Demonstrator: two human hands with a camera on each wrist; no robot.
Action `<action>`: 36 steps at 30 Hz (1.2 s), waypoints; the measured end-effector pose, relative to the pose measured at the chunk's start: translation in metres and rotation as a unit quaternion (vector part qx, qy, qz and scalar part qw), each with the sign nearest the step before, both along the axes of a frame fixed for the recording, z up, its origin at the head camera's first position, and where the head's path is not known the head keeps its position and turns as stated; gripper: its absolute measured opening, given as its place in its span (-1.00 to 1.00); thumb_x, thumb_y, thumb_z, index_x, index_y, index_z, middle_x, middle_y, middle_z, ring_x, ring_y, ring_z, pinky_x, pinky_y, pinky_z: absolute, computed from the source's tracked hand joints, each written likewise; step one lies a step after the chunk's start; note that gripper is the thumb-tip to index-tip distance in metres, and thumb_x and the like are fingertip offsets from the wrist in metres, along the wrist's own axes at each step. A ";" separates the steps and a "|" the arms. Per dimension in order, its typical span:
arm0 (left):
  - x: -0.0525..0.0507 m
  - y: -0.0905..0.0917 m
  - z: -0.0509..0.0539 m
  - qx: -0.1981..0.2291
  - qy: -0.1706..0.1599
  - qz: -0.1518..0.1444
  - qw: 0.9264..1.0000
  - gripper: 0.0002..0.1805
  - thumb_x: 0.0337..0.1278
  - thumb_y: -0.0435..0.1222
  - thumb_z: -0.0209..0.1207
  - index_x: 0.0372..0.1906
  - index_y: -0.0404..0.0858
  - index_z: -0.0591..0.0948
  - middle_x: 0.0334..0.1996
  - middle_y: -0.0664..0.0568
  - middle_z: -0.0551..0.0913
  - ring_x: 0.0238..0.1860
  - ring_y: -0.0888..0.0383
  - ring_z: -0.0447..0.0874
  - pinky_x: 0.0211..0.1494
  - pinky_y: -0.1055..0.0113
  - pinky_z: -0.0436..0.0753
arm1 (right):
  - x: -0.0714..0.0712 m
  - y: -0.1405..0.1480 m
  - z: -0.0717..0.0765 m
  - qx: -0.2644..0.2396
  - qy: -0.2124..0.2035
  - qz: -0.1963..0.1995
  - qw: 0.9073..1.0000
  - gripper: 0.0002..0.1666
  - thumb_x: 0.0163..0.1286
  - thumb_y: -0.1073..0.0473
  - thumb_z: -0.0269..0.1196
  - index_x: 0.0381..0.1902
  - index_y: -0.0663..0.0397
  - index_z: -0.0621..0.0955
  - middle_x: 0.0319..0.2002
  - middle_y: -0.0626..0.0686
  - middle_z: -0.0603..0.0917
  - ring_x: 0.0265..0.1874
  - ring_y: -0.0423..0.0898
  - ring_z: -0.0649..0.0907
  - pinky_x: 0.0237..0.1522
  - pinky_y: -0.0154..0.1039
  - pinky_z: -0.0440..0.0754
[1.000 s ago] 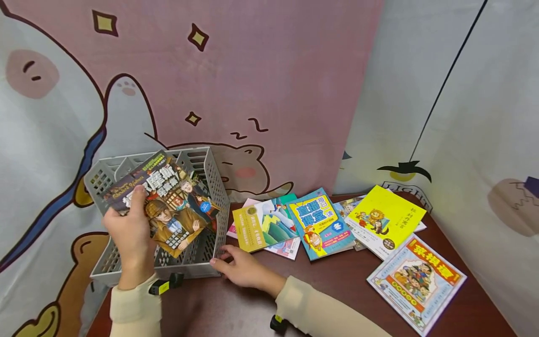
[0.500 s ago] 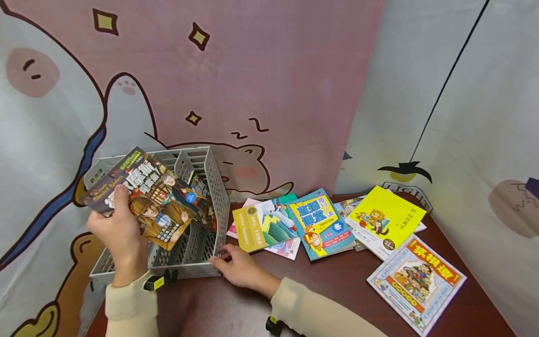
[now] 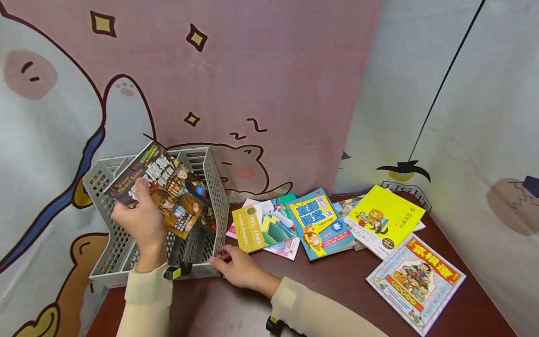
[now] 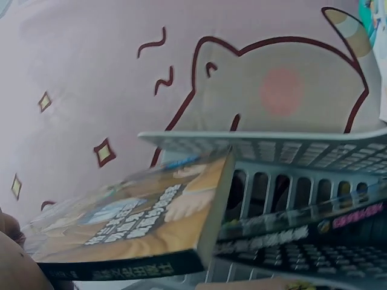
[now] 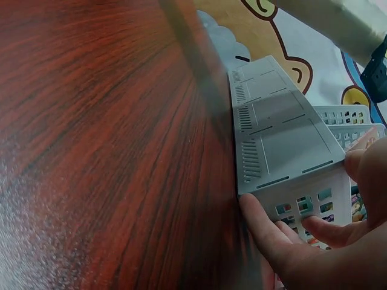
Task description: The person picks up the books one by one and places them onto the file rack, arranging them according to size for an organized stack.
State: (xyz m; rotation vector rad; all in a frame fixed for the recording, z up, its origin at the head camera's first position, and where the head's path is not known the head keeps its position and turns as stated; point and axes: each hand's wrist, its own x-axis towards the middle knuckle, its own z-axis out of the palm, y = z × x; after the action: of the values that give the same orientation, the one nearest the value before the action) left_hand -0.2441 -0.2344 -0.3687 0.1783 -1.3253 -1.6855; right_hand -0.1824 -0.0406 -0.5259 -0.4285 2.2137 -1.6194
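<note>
My left hand [image 3: 145, 220] holds a paperback book [image 3: 178, 206] with a detective on its cover, thumb on the front. The book is tilted above the grey divided file rack [image 3: 216, 187]. In the left wrist view, the held book [image 4: 151, 217] is apart from another dark-spined book [image 4: 290, 235] inside the rack. My right hand [image 3: 242, 267] grips the rack's near right corner. From the right wrist view, the thumb lies at the upper edge of the rack [image 5: 290, 133] and the fingers are on its perforated side.
To the rack's right lie a green and gold book [image 3: 265, 222], a blue book [image 3: 322, 224], a yellow book [image 3: 385, 217] and a light-blue bordered book [image 3: 417, 283]. They rest on the dark red table [image 3: 337, 290]. A patterned cloth backdrop [image 3: 269, 70] stands behind.
My left hand first shifted left with the book, then came back right, and the book now sits higher over the rack. The right hand has stayed at the corner.
</note>
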 end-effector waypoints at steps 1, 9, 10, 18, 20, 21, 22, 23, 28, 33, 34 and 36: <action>-0.002 0.002 -0.001 -0.008 -0.008 0.003 1.000 -0.77 0.54 -0.23 0.36 0.07 -0.27 0.84 -0.18 -0.01 0.86 -0.17 0.18 0.81 0.01 0.39 0.75 | 0.000 0.000 -0.001 0.000 0.000 0.000 1.000 -0.32 0.65 -0.19 0.31 0.44 0.17 0.57 0.16 0.16 0.75 -0.35 -0.22 0.79 -0.28 -0.29 0.76; -0.010 0.021 -0.009 -0.025 -0.015 0.004 1.000 -0.76 0.56 -0.21 0.35 0.08 -0.25 0.85 -0.20 0.07 0.83 -0.13 0.20 0.73 0.08 0.34 0.65 | -0.001 0.001 -0.003 -0.001 -0.005 0.004 1.000 -0.29 0.66 -0.23 0.29 0.45 0.18 0.56 0.16 0.14 0.75 -0.35 -0.25 0.76 -0.26 -0.31 0.75; -0.010 0.023 -0.009 -0.025 -0.015 0.002 1.000 -0.76 0.55 -0.21 0.36 0.08 -0.26 0.85 -0.19 0.07 0.83 -0.12 0.20 0.73 0.09 0.34 0.66 | -0.002 0.001 -0.003 -0.001 -0.004 0.003 1.000 -0.30 0.65 -0.23 0.29 0.45 0.17 0.57 0.16 0.14 0.75 -0.35 -0.25 0.76 -0.26 -0.31 0.75; -0.007 0.026 -0.001 -0.028 0.000 0.009 1.000 -0.76 0.57 -0.19 0.34 0.03 -0.28 0.85 -0.30 0.09 0.76 -0.27 0.22 0.61 -0.03 0.33 0.56 | 0.000 0.000 -0.001 -0.004 0.004 -0.003 1.000 -0.33 0.65 -0.20 0.31 0.42 0.16 0.58 0.14 0.15 0.76 -0.39 -0.24 0.76 -0.26 -0.31 0.75; -0.006 0.022 0.000 -0.025 0.009 0.015 1.000 -0.76 0.58 -0.19 0.33 0.02 -0.27 0.85 -0.33 0.08 0.74 -0.32 0.23 0.59 -0.10 0.34 0.54 | 0.000 0.000 0.000 -0.004 0.005 -0.005 1.000 -0.34 0.64 -0.20 0.32 0.41 0.16 0.59 0.13 0.15 0.76 -0.40 -0.23 0.77 -0.25 -0.30 0.75; -0.006 0.020 0.000 -0.022 0.013 0.019 0.999 -0.76 0.58 -0.19 0.33 0.02 -0.27 0.85 -0.33 0.08 0.75 -0.32 0.23 0.61 -0.11 0.34 0.56 | 0.001 0.000 0.001 -0.002 0.006 -0.005 1.000 -0.34 0.64 -0.19 0.33 0.41 0.16 0.59 0.13 0.15 0.76 -0.40 -0.23 0.77 -0.25 -0.30 0.75; -0.006 0.018 0.000 -0.020 0.014 0.022 0.999 -0.76 0.57 -0.19 0.34 0.02 -0.26 0.85 -0.34 0.08 0.74 -0.34 0.24 0.61 -0.13 0.34 0.56 | 0.001 0.001 0.001 -0.001 0.006 -0.005 1.000 -0.35 0.64 -0.19 0.33 0.40 0.16 0.59 0.13 0.16 0.76 -0.40 -0.22 0.77 -0.24 -0.29 0.75; -0.007 0.017 -0.001 -0.016 0.016 0.024 0.999 -0.77 0.57 -0.19 0.34 0.03 -0.25 0.85 -0.32 0.08 0.76 -0.32 0.23 0.63 -0.12 0.33 0.58 | 0.000 0.001 0.002 0.000 0.007 -0.005 1.000 -0.35 0.64 -0.18 0.33 0.40 0.16 0.59 0.13 0.16 0.77 -0.40 -0.22 0.77 -0.23 -0.29 0.75; -0.010 0.018 -0.005 -0.013 0.009 0.024 1.000 -0.76 0.57 -0.17 0.35 0.04 -0.23 0.85 -0.33 0.11 0.74 -0.31 0.24 0.62 -0.12 0.34 0.56 | 0.000 0.002 0.001 0.007 0.011 -0.005 1.000 -0.35 0.64 -0.20 0.31 0.40 0.14 0.59 0.12 0.15 0.77 -0.39 -0.24 0.77 -0.20 -0.29 0.74; -0.011 0.023 -0.006 -0.017 -0.003 0.016 1.000 -0.76 0.57 -0.16 0.34 0.03 -0.24 0.84 -0.37 0.15 0.67 -0.33 0.26 0.56 -0.13 0.35 0.53 | 0.000 0.002 0.000 0.006 0.012 -0.006 1.000 -0.35 0.64 -0.20 0.31 0.41 0.13 0.59 0.13 0.15 0.77 -0.40 -0.24 0.76 -0.21 -0.30 0.74; -0.011 0.024 -0.006 -0.015 -0.001 0.019 1.000 -0.76 0.57 -0.17 0.34 0.04 -0.24 0.84 -0.36 0.15 0.68 -0.31 0.25 0.57 -0.11 0.35 0.53 | 0.000 0.002 0.000 0.005 0.011 -0.005 1.000 -0.35 0.64 -0.20 0.31 0.41 0.13 0.59 0.13 0.15 0.77 -0.40 -0.24 0.76 -0.22 -0.30 0.74; -0.011 0.024 -0.004 0.000 0.011 0.022 1.000 -0.76 0.56 -0.19 0.34 0.05 -0.26 0.83 -0.32 0.10 0.71 -0.29 0.23 0.61 -0.10 0.33 0.56 | 0.001 0.002 0.000 0.002 0.009 -0.003 1.000 -0.35 0.64 -0.21 0.31 0.41 0.13 0.59 0.14 0.15 0.76 -0.38 -0.24 0.77 -0.22 -0.31 0.74</action>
State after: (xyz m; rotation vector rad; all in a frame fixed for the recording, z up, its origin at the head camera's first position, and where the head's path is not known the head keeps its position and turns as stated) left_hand -0.2549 -0.2104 -0.3730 0.1866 -1.2973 -1.6466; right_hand -0.1819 -0.0386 -0.5256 -0.4359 2.2330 -1.6208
